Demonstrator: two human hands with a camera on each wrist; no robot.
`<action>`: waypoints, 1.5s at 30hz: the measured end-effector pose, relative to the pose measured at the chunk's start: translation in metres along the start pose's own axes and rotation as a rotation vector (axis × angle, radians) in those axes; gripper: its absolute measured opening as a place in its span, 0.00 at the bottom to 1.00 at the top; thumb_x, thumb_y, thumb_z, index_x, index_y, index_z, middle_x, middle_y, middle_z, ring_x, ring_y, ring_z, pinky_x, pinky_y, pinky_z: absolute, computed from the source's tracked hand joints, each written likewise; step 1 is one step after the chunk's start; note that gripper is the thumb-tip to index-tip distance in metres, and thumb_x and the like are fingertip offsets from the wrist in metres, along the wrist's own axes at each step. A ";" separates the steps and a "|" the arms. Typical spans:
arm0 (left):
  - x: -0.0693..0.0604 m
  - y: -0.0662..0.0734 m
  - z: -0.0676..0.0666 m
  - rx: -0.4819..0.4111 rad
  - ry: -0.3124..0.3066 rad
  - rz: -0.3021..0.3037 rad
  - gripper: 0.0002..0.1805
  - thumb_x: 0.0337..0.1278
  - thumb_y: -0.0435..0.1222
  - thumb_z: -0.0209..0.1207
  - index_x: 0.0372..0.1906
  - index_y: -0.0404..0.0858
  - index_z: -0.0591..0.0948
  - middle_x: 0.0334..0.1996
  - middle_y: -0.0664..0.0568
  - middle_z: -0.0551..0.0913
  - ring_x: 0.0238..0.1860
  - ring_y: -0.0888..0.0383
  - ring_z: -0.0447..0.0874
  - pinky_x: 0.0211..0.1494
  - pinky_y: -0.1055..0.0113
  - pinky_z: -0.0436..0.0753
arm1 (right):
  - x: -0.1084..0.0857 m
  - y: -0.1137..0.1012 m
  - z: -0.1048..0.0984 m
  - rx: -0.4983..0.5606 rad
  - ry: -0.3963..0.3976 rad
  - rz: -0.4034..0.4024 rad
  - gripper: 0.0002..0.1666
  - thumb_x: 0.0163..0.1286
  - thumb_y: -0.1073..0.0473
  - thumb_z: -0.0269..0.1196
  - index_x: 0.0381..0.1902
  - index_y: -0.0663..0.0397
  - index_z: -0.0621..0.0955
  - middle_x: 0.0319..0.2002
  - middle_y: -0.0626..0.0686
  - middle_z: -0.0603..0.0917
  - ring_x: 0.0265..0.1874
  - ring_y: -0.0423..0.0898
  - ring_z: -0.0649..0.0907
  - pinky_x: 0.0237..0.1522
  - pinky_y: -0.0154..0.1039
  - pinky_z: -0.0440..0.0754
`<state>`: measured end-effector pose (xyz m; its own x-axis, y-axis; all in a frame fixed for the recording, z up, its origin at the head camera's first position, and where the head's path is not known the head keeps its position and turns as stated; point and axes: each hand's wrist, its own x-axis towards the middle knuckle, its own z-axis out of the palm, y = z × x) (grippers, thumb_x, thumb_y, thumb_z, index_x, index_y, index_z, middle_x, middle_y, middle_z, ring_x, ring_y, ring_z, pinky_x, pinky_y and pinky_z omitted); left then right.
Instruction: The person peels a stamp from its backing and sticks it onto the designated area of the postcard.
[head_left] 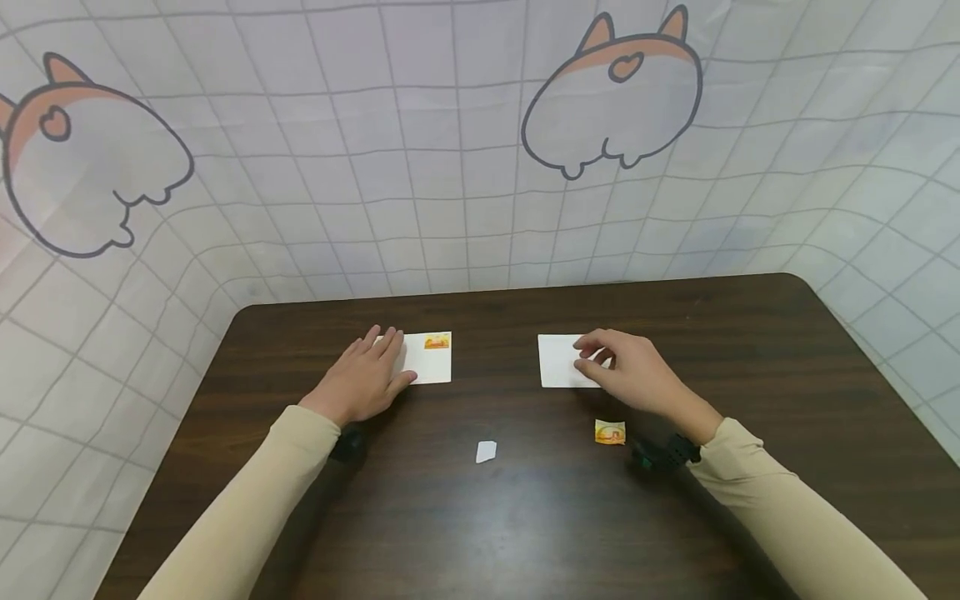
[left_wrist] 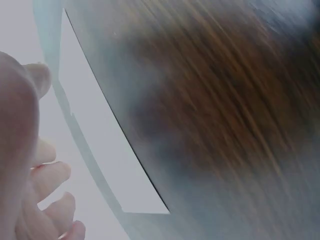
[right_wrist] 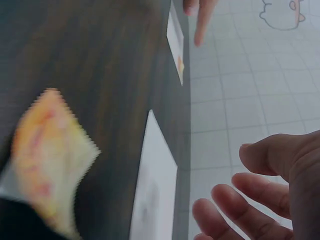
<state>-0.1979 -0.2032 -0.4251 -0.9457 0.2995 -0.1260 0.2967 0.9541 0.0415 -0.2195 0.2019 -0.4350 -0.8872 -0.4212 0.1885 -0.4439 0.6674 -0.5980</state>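
Note:
My left hand (head_left: 360,383), fingers straight, lies over the left part of a white envelope-like card (head_left: 433,368). A small orange-yellow stamp (head_left: 437,342) sits at that card's upper right corner. My right hand (head_left: 637,371) hovers with loosely bent fingers over the right side of a second white card (head_left: 557,362); nothing shows between thumb and fingers in the right wrist view. Nearer the body, below that hand, lies a loose stamp (head_left: 610,432) with toothed edges, seen close and slightly curled (right_wrist: 50,155). Part of the second card is hidden by the hand.
A small white paper scrap (head_left: 486,451) lies mid-table between the two forearms. The dark wooden table (head_left: 480,533) ends at the back against a white gridded curtain (head_left: 450,208) with cartoon animal prints. Both wrists carry dark straps with devices.

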 end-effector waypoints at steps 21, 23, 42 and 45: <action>0.018 0.041 -0.001 -0.003 0.063 0.160 0.43 0.80 0.56 0.46 0.81 0.29 0.54 0.83 0.36 0.55 0.85 0.41 0.50 0.86 0.44 0.56 | -0.067 0.020 0.009 0.076 -0.021 0.122 0.12 0.68 0.55 0.71 0.48 0.50 0.87 0.40 0.47 0.90 0.33 0.35 0.84 0.35 0.31 0.82; 0.019 0.045 -0.002 -0.001 0.063 0.172 0.43 0.80 0.56 0.45 0.81 0.29 0.54 0.83 0.35 0.54 0.85 0.41 0.50 0.86 0.45 0.56 | -0.069 0.020 0.011 0.080 -0.015 0.118 0.13 0.67 0.56 0.72 0.48 0.50 0.87 0.40 0.47 0.90 0.32 0.34 0.83 0.35 0.30 0.82; 0.032 0.086 -0.006 -0.013 0.048 0.252 0.43 0.81 0.57 0.43 0.82 0.30 0.52 0.84 0.38 0.51 0.86 0.44 0.48 0.88 0.51 0.52 | -0.074 0.009 0.021 0.021 -0.072 0.084 0.17 0.60 0.53 0.78 0.46 0.49 0.88 0.36 0.43 0.87 0.34 0.35 0.80 0.35 0.29 0.79; 0.036 0.092 -0.004 -0.006 0.035 0.268 0.43 0.81 0.58 0.43 0.82 0.31 0.53 0.84 0.38 0.52 0.86 0.44 0.48 0.88 0.51 0.53 | -0.075 0.008 0.021 0.020 -0.089 0.082 0.16 0.60 0.55 0.78 0.46 0.49 0.88 0.36 0.43 0.87 0.34 0.35 0.79 0.35 0.29 0.79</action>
<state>-0.2047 -0.1045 -0.4215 -0.8375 0.5412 -0.0752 0.5365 0.8406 0.0748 -0.1541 0.2257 -0.4703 -0.9051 -0.4195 0.0688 -0.3670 0.6895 -0.6243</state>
